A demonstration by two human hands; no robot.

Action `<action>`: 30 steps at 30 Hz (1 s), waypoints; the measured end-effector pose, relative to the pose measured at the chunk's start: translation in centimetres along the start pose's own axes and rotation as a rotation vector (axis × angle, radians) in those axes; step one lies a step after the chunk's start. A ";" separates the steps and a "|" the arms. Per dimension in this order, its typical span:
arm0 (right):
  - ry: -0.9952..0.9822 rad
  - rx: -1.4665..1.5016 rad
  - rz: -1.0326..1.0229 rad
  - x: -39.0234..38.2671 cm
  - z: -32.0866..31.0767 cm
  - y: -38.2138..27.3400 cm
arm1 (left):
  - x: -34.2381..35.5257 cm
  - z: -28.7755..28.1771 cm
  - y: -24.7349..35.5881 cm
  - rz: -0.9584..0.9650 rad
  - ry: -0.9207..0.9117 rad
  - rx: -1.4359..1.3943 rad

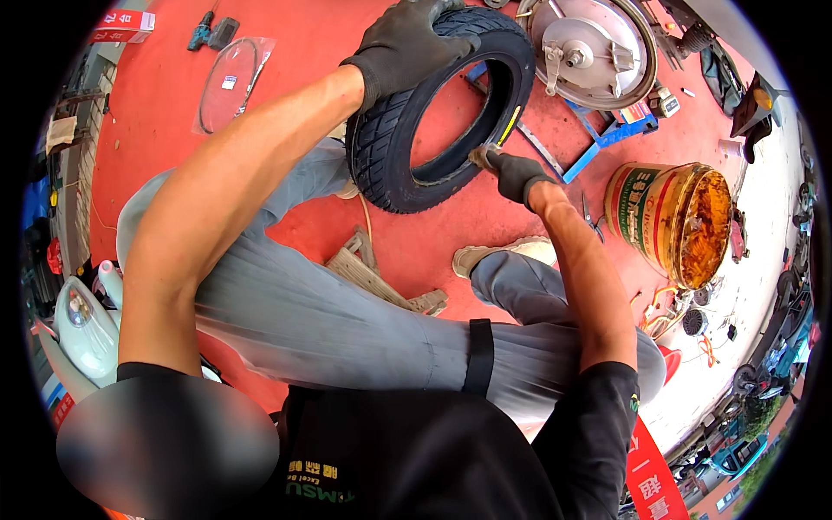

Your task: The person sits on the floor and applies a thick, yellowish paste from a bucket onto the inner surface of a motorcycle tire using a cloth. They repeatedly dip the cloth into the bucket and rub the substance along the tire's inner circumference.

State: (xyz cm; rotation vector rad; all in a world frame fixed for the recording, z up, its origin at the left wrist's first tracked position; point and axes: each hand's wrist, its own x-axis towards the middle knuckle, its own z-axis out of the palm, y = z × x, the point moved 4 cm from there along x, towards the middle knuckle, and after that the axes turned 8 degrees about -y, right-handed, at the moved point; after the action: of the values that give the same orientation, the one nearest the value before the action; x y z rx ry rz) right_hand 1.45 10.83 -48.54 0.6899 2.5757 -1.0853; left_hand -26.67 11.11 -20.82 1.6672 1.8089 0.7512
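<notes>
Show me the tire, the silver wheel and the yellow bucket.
Tire (396, 154), head view: on its left-side rubber.
Silver wheel (572, 57), head view: on its hub.
Yellow bucket (660, 212), head view: on its outer wall.

Your left arm (247, 152) is bent at the elbow, with the forearm bare and angled forward and to the right. Your left hand (407, 48), gloved in black, is set in a curved hold, back of the hand uppermost. Your right arm (591, 269) extends forward and slightly left, forearm likewise bare. Your right hand (520, 176), also gloved in black, is closed in a grip, nearer your torso than the left.
</notes>
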 end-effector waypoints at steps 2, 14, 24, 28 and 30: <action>-0.056 -0.040 0.180 0.0 -6.8 -5.4 | -1.2 -0.3 -1.2 -0.006 0.095 0.065; 0.410 -0.870 -0.078 0.9 -18.2 -12.0 | -1.1 0.3 -1.3 0.059 0.110 -0.005; 0.116 -0.477 0.271 2.7 -10.7 -3.5 | -2.2 1.0 -1.9 0.148 0.105 0.264; -0.022 -0.186 0.371 2.0 -5.7 -3.1 | -1.7 1.3 -1.2 0.135 0.052 0.230; -0.048 0.007 0.399 2.4 -2.1 -0.2 | -1.4 1.4 -0.8 0.153 0.063 0.229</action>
State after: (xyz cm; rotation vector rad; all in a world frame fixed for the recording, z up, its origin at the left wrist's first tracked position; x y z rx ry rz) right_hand -0.85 12.99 -47.92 1.1050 2.2586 -0.9642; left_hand -26.11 9.70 -22.35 1.9677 1.8859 0.6882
